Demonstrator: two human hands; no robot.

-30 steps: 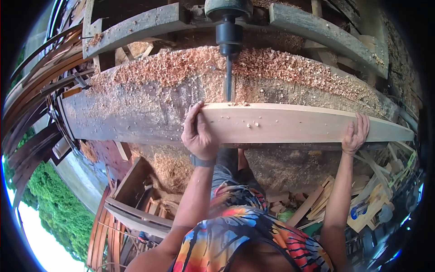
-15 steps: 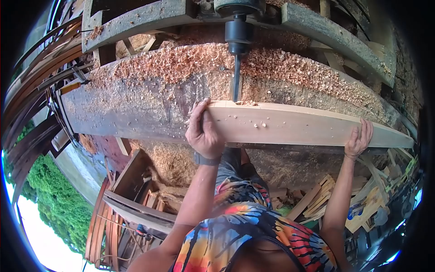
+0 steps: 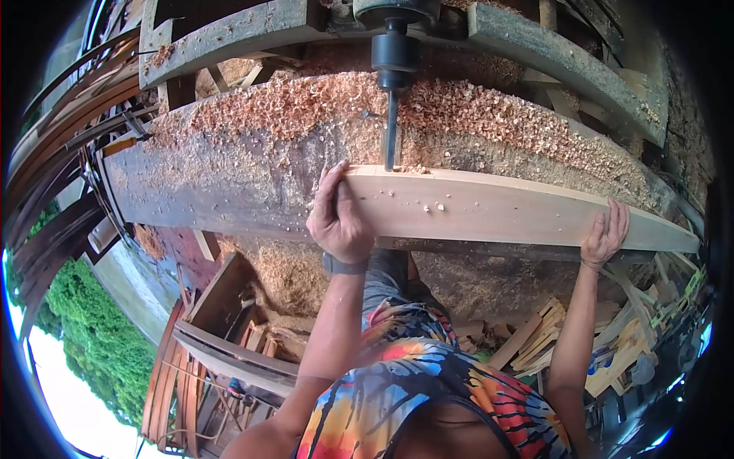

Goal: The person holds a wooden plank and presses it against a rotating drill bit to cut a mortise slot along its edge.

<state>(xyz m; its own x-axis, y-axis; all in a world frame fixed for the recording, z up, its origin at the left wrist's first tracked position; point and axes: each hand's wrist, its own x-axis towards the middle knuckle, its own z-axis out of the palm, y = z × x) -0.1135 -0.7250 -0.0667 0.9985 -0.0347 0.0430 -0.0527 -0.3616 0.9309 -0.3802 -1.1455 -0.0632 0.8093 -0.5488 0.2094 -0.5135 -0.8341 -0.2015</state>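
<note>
A long pale wooden board (image 3: 474, 208) lies on the dark workbench plank (image 3: 206, 183). My left hand (image 3: 340, 222) is wrapped around its left end, fingers over the far edge. My right hand (image 3: 605, 236) grips the board farther right, its fingers pointing away over the upper face and the thumb alongside. A drill bit (image 3: 391, 134) in a black chuck (image 3: 394, 55) reaches the board's far edge, just right of my left hand. Its tip is at the edge among fresh chips; how deep it sits, I cannot tell.
Heaped wood shavings (image 3: 306, 103) cover the back of the bench. A thick timber beam (image 3: 229, 38) runs behind it. Stacked strips (image 3: 46, 130) crowd the left side. Offcuts (image 3: 539, 336) lie on the lower right, and a wooden box frame (image 3: 218, 294) stands lower left.
The bit and chuck have shifted slightly left, along with the board's left end and my left hand. My right hand stays nearly in place.
</note>
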